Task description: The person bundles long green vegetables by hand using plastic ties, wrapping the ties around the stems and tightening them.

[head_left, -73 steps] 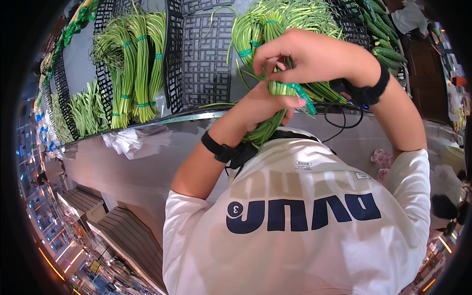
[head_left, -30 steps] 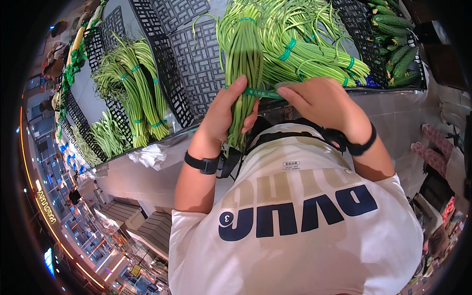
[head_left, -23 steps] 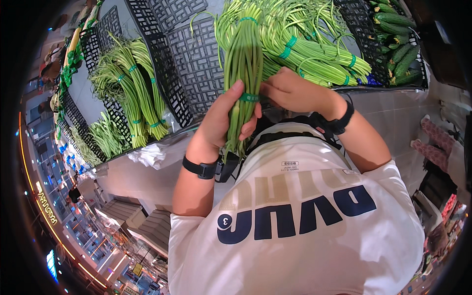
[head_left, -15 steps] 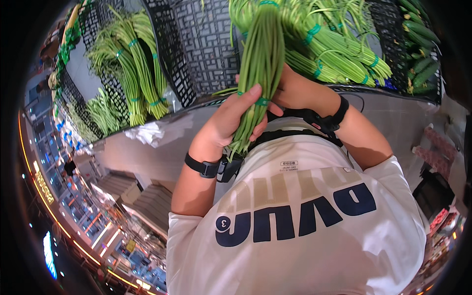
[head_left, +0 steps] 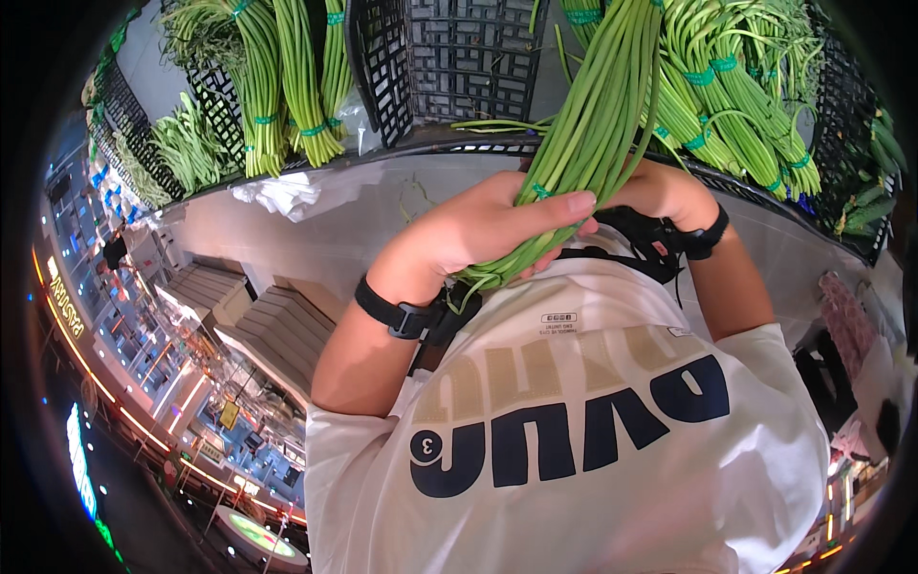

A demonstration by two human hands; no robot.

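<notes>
A long bunch of green garlic scapes (head_left: 583,124), bound with green tape, slants up and rightward from my waist across the crates. My left hand (head_left: 497,225) is closed round its lower part, thumb lying across the stalks near a tape band. My right hand (head_left: 669,191) sits behind the bunch on the right, touching or very close to it; its fingers are hidden by the stalks. Both wrists wear black straps.
Black mesh crates (head_left: 473,62) run along the display ledge, holding tied scape bunches (head_left: 287,86) left and others (head_left: 732,105) right. Green beans (head_left: 186,143) lie left, cucumbers (head_left: 870,206) far right. Crumpled white plastic (head_left: 277,196) hangs below the ledge. Striped boxes (head_left: 277,325) stand lower left.
The green tape, earlier held out by my right hand, now circles the bunch. The bunch has swung rightward, leaning more. My left hand has turned and moved with it; my right hand has slipped behind it.
</notes>
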